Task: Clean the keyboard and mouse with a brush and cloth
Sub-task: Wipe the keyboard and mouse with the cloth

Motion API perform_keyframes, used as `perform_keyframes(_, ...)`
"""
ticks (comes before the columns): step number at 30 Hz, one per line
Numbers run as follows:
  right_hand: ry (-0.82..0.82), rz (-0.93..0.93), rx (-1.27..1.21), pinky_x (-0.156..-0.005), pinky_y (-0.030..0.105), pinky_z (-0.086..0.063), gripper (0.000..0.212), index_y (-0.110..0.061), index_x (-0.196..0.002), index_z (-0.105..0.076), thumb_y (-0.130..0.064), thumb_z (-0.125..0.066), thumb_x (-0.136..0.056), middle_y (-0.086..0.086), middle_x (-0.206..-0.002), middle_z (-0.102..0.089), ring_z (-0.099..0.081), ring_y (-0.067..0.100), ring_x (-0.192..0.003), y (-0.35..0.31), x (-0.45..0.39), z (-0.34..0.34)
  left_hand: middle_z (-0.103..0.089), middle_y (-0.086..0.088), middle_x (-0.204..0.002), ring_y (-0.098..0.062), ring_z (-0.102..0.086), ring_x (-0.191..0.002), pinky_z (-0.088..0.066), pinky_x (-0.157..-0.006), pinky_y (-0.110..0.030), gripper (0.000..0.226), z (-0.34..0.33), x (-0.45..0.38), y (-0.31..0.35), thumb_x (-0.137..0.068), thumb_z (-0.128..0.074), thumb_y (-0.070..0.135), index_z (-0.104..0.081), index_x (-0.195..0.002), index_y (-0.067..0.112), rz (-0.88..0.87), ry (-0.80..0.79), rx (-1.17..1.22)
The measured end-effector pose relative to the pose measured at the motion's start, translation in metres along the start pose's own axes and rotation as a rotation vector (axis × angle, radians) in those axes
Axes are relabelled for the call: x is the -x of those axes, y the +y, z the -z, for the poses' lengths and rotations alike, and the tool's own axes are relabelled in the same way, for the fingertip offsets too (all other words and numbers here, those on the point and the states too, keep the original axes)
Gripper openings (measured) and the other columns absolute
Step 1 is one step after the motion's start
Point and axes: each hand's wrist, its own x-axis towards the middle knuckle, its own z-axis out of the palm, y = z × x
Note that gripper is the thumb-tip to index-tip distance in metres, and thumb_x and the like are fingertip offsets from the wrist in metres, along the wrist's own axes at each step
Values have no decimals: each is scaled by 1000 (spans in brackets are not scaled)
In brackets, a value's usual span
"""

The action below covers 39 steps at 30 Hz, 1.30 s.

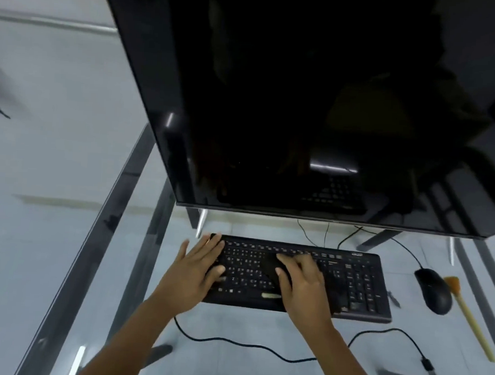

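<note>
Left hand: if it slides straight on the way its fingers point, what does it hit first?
Left hand points up-right along the keyboard; past its far edge, likely the monitor's left stand leg. Depth unclear.

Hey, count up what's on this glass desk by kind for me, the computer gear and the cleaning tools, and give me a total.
Black keyboard: 1
Black computer mouse: 1
Large black monitor, screen dark: 1
Long brush with pale yellow handle and orange bristles: 1
Dark cloth under the right hand on the keys: 1
Loose black cable with a plug end: 1
Total: 6
</note>
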Motion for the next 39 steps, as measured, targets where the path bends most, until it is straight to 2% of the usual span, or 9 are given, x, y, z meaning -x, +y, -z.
perform_keyframes(6, 17, -62, 33, -71, 35, -52, 37, -15, -108, -70, -34, -42, -92, 4, -95, -56, -57, 21, -79, -41, 22, -21, -17, 18, -156, 5, -2, -144, 1, -119, -25, 58, -9, -3, -14, -98, -10, 52, -26, -149, 28, -12, 97, 182)
perform_keyframes(12, 42, -138, 73, -68, 39, -57, 28, -9, -106, -72, -9, -77, -78, 8, -92, -59, -60, 22, -73, -18, 25, -10, -30, 18, -152, 9, -21, -139, -6, -119, -22, 53, -14, -5, -14, -100, -20, 46, -39, -145, 25, 11, 173, 348)
perform_keyframes(15, 83, -209, 87, -68, 41, -58, 30, -7, -106, -72, -8, -77, -77, 9, -92, -58, -60, 23, -73, -15, 31, -6, -35, 19, -149, 13, -22, -136, -7, -118, -19, 52, -13, -6, -14, -99, -22, 47, -43, -142, 25, 28, 209, 400)
perform_keyframes(20, 13, -89, 23, -74, 23, -57, 29, -11, -107, -71, -12, -76, -78, 5, -95, -59, -61, 14, -74, -44, 36, -20, -38, 18, -147, 16, -21, -135, -11, -118, -19, 48, -15, -5, -10, -100, -27, 42, -48, -139, 23, 20, 265, 396)
perform_keyframes(25, 87, -291, -26, -69, 36, -60, 29, -10, -112, -67, -10, -71, -83, 8, -101, -56, -61, 20, -77, -18, 50, -6, -38, 17, -148, 15, -22, -135, -14, -118, -23, 49, -14, -6, -14, -100, -28, 42, -48, -140, 22, -3, 249, 377)
perform_keyframes(28, 68, -177, -33, -71, 30, -59, 23, -16, -108, -67, -27, -67, -88, 5, -99, -58, -61, 18, -79, -51, 48, -24, -39, 18, -147, 13, -23, -135, -20, -116, -30, 48, -15, -6, -13, -100, -29, 42, -49, -139, 22, 9, 268, 394)
perform_keyframes(33, -22, -79, 0, -61, 21, -57, 38, -20, -99, -71, -47, -47, -88, 0, -96, -60, -63, 11, -71, -50, 38, -25, -16, 19, -157, 6, -9, -143, -9, -120, -32, 65, -12, -1, -16, -95, -32, 60, -26, -150, 26, -67, 127, 325)
perform_keyframes(37, 60, -303, 29, -61, 31, -60, 25, -11, -101, -71, -29, -71, -84, 7, -97, -59, -63, 18, -71, -32, 43, -13, 8, 16, -159, 0, 6, -145, 4, -120, -32, 109, -4, 4, -24, -75, -50, 80, 2, -153, 24, -151, -37, 196)
perform_keyframes(39, 57, -244, 45, -65, 31, -60, 28, -11, -102, -72, -19, -79, -77, 7, -97, -60, -63, 18, -74, -55, 42, -29, 8, 13, -160, -1, 6, -146, 3, -120, -34, 119, -4, 4, -23, -70, -55, 82, 4, -153, 21, -164, -26, 172)
